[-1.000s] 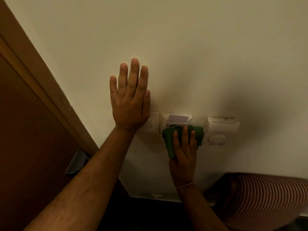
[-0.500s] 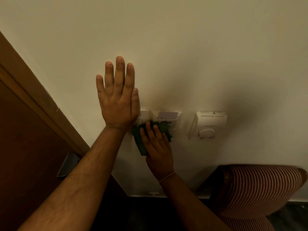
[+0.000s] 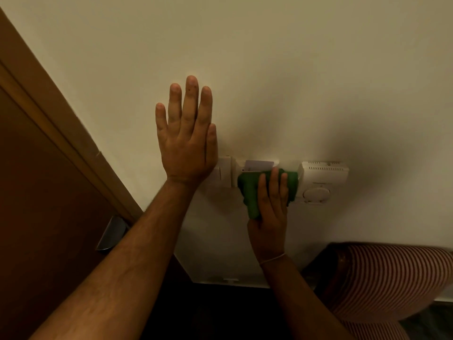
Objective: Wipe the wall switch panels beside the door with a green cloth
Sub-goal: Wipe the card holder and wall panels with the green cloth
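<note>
My right hand [image 3: 269, 217] presses a folded green cloth [image 3: 250, 192] flat against the wall, over the lower part of the white key-card holder panel [image 3: 257, 165], which has a card standing in its slot. The cloth's right edge reaches the white thermostat [image 3: 321, 180] with a round dial. A white switch panel [image 3: 225, 173] sits just left of the cloth, its left part covered by my left hand [image 3: 187, 141]. That hand lies flat on the cream wall, fingers together and pointing up, holding nothing.
A brown wooden door [image 3: 36, 204] with its frame [image 3: 61, 123] fills the left side, with a metal handle [image 3: 111, 233] low down. A striped upholstered chair [image 3: 392, 278] stands at the lower right against the wall. A white skirting board [image 3: 230, 280] runs below.
My right hand has swept the green cloth to the right, from the switch panel beside my left hand back over the card holder toward the thermostat. My left hand stays flat on the wall.
</note>
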Available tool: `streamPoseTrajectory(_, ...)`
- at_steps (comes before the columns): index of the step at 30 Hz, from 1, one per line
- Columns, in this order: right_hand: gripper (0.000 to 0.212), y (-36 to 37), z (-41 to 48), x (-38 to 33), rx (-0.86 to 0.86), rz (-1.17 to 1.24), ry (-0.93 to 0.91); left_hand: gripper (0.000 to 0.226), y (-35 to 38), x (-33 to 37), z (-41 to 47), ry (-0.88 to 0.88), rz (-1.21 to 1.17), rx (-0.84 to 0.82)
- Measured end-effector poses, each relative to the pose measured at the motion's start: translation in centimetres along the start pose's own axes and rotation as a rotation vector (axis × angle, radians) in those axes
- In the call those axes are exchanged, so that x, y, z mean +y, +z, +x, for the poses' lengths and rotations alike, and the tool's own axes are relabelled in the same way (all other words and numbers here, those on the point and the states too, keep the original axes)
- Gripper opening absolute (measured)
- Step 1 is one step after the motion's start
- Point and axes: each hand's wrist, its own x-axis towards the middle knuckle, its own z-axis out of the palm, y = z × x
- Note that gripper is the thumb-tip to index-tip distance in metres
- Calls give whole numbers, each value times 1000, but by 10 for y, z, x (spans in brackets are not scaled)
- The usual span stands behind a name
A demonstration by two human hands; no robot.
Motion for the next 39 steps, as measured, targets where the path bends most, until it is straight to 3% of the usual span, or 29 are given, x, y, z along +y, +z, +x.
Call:
streamPoseTrajectory(4, 72, 2, 13, -3, 43, -28, -53, 66, 2, -1, 1, 5, 11, 5)
streamPoseTrajectory(7, 81, 3, -2, 4, -9, -124, -110, 66, 2, -2, 0, 2, 25, 0)
streamPoseTrajectory(11, 73, -2, -9, 22, -60, -163, -177, 58, 2, -1, 1, -25, 45, 1)
streamPoseTrajectory(17, 100, 1, 13, 9, 17, -51, -117, 56, -1, 1, 2, -35, 49, 16)
streamPoseTrajectory(21, 68, 3, -5, 14, -3, -139, -164, 56, -2, 1, 3, -47, 43, 14)
streamPoseTrajectory(28, 82, -1, -2, 17, -35, -89, -139, 55, -2, 1, 3, -43, 55, 16)
streamPoseTrajectory(34, 61, 12, 3, -8, 36, -62, -30, 54, -1, 2, 4, -47, 39, 20)
streamPoseTrajectory(39, 66, 30, -7, -23, -158, -127, -169, 55, 0, 1, 3, -54, 50, 33)
